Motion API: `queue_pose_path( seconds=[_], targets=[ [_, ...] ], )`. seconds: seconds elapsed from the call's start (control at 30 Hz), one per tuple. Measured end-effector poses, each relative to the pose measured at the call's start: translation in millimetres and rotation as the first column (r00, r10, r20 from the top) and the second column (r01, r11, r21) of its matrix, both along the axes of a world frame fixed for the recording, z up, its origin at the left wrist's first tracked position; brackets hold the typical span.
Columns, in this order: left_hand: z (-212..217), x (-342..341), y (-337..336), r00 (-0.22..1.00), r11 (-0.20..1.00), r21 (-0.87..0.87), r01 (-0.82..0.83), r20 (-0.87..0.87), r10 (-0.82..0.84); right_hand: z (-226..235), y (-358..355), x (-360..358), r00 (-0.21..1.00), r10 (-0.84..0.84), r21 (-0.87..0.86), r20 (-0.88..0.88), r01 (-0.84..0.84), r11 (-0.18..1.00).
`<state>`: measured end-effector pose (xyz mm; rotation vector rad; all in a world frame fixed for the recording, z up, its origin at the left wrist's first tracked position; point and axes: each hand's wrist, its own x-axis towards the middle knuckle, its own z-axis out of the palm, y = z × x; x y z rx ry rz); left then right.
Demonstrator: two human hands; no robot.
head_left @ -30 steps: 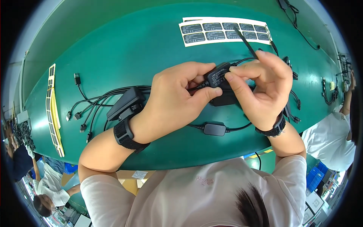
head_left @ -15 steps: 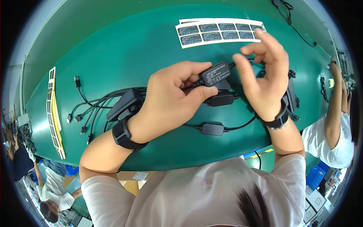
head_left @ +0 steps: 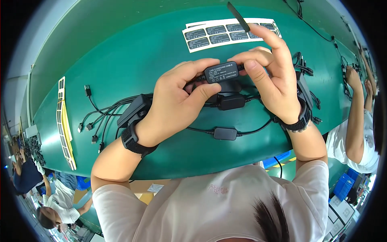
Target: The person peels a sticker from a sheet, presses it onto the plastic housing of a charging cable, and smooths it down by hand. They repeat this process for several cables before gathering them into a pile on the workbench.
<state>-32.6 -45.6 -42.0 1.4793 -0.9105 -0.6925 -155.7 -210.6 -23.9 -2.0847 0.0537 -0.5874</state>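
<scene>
My left hand point(head_left: 177, 97) pinches a small black rectangular box point(head_left: 221, 72) on a USB cable between thumb and fingers, its label facing up. My right hand point(head_left: 278, 80) grips the same cable at the box's right end with thumb and fingers. On its raised index fingertip a thin black label point(head_left: 238, 17) sticks out, seen almost edge-on. Beneath my hands lie more cable boxes, among them a black box point(head_left: 232, 102) and a nearer black box point(head_left: 225, 133). The box directly under the held one is partly hidden.
A white label sheet point(head_left: 219, 45) lies beyond my hands on the green table point(head_left: 117, 60). More label sheets point(head_left: 65, 125) stand out at the left. Bundled cables with USB plugs point(head_left: 87, 90) spread left. Black blocks point(head_left: 135, 109) flank my wrists. A co-worker's arm point(head_left: 354, 109) is at the right.
My right hand has come in from the right and closed on the cable beside the box. A label now shows on its index fingertip. My left hand keeps its pinch, with the box more level.
</scene>
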Motion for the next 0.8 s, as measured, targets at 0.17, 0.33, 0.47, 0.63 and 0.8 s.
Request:
queue_pose_path(
  seconds=[0.17,0.33,0.47,0.63,0.8],
  targets=[
    [3.5,0.7,-1.3,0.963,0.999,-0.035,0.004,0.269,0.006,2.6,7.8,0.0,1.0,0.0,-0.202,0.002,0.001,0.979],
    [19.5,15.6,-4.9,0.67,0.999,0.039,0.018,0.741,-0.041,2.6,6.5,2.3,0.998,-0.035,0.044,-0.061,0.038,0.998],
    [14.4,43.8,-18.6,0.422,0.997,-0.007,-0.074,0.906,0.038,-0.6,-6.9,10.8,0.989,-0.145,-0.119,-0.042,0.139,0.983],
    [11.6,35.7,-12.5,0.397,0.987,-0.069,-0.148,0.909,0.124,3.7,-9.1,6.3,0.97,-0.213,-0.399,0.116,0.242,0.885],
    [16.7,23.5,-2.5,0.548,0.998,0.053,-0.045,0.836,-0.02,31.0,-1.3,-12.1,0.944,-0.063,-0.314,-0.323,-0.045,0.948]
  ],
)
